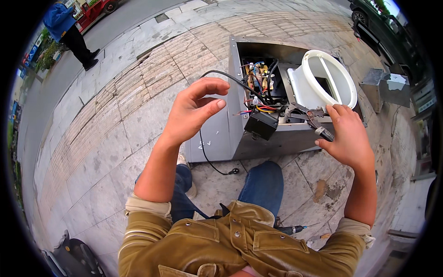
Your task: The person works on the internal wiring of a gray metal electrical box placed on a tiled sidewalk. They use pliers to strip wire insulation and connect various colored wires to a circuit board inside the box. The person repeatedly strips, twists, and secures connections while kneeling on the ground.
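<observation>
Over the open metal cabinet (240,92) on the paving: I am crouched with both hands up at its exposed wiring.

Left hand (196,111): raised and apart from the cabinet; fingers loosely curled, thumb and forefinger nearly meeting; I cannot tell whether they pinch anything; the black cable (226,76) arcs just past the fingertips.

Right hand (348,136): closed around the dark handles of the pliers (309,113); the tool's nose points left toward the wire bundle (263,108).

Black box (261,124): hanging at the cabinet's front edge, just below the coloured wires.

White round housing (330,78): seated in the cabinet top, just above the right hand.

How I would do it well: steady the cable with the left hand; bring the pliers in slowly; take one wire only; keep clear of neighbouring terminals.

Risk: nicking insulation; tugging the hanging box.
</observation>
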### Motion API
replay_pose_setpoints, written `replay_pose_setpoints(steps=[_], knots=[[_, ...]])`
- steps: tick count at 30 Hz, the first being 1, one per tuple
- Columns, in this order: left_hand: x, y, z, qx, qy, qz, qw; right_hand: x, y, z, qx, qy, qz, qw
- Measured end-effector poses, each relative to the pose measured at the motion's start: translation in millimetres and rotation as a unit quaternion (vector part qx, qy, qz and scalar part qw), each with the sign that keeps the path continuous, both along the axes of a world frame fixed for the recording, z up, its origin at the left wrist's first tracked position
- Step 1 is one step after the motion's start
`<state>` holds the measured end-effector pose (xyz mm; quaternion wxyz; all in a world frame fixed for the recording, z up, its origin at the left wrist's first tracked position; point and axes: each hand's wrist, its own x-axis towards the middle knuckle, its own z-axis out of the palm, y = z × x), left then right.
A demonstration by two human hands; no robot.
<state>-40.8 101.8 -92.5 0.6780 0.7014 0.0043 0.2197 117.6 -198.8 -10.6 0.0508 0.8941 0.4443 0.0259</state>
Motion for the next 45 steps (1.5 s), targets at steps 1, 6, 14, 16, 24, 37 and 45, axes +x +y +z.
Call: replay_pose_setpoints(steps=[1,6,14,16,24,37,45], knots=[[-0.8,2.8,-1.4,0.006,0.003,0.012,1.0,-1.3,2.8,0.7,-0.008,0.002,-0.007,1.0],[-4.7,8.2,-0.9,0.008,-0.003,0.033,0.999,-3.7,9.9,0.8,-0.029,-0.025,-0.018,0.999],[-9.0,20.2,0.0,-0.008,-0.007,0.059,0.998,-2.8,27.4,12.3,-0.01,0.011,0.008,1.0],[-8.7,22.8,-0.2,-0.013,-0.006,0.065,0.998,-3.5,31.9,12.5,0.049,0.009,0.027,0.998],[-12.2,32.1,-2.0,-0.016,-0.009,0.078,0.997,6.9,49.9,6.1,0.197,0.115,0.072,0.971],[-15.6,36.7,-6.9,-0.01,0.011,0.092,0.996,13.5,79.0,-21.0,0.252,0.248,0.205,0.912],[-18.1,34.2,-8.8,-0.005,0.009,0.109,0.994,13.9,69.6,-26.6,0.285,0.299,0.121,0.903]])
